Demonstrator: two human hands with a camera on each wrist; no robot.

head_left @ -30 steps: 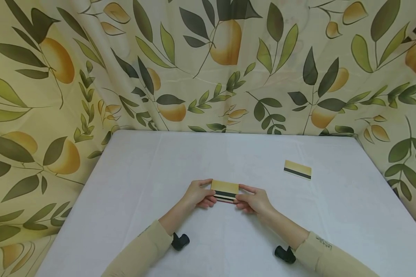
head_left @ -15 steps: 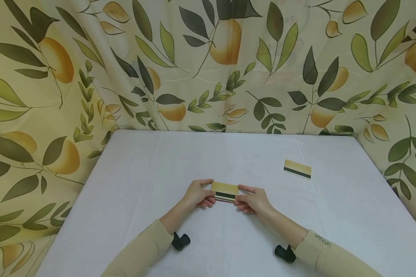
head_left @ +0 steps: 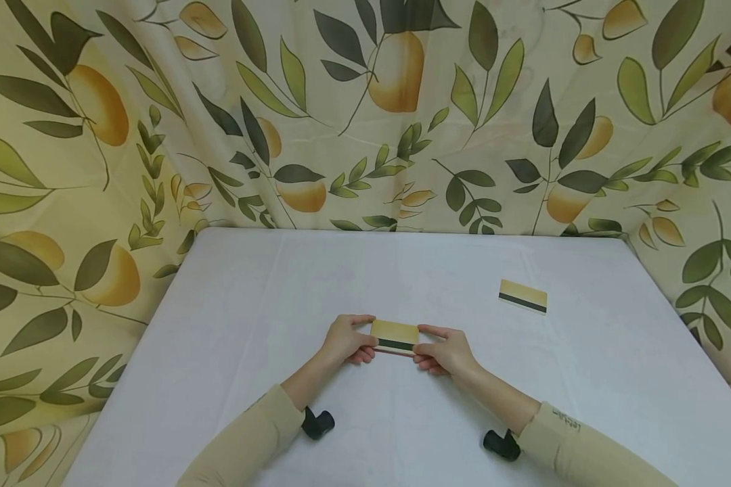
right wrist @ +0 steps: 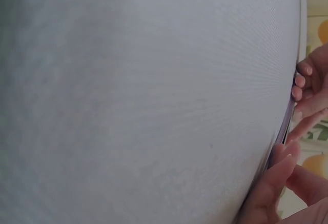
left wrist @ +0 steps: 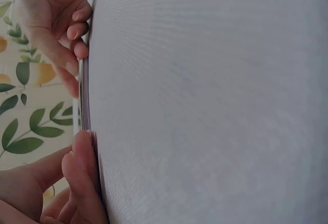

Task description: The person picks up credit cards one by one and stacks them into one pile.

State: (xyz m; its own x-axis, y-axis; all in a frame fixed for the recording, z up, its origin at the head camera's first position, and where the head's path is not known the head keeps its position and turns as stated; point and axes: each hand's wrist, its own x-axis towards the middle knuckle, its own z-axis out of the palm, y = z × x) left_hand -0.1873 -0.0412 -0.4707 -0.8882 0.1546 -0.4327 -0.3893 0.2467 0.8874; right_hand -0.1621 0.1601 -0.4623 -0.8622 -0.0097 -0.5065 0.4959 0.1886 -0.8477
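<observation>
A small stack of gold cards [head_left: 394, 331] with a dark stripe across the top one lies in front of me on the white table. My left hand [head_left: 346, 340] pinches its left short end, thumb on the near corner and index finger at the far one. At the other end, my right hand [head_left: 447, 352] grips the stack the same way. In the left wrist view the layered edges of the stacked cards [left wrist: 85, 96] show between both hands' fingertips. A thin reddish edge peeks out below the top card on the near side.
A single gold card [head_left: 522, 298] with a dark stripe lies apart, farther back on the right. The white-covered table [head_left: 268, 284] ends at a fruit-and-leaf patterned curtain [head_left: 365, 169]. A black device [head_left: 318, 425] sits under the left wrist, another black device [head_left: 501, 445] under the right.
The top card of the stack has slid slightly toward me, and the second dark stripe beneath it is now covered. Both hands keep nearly the same place and grip.
</observation>
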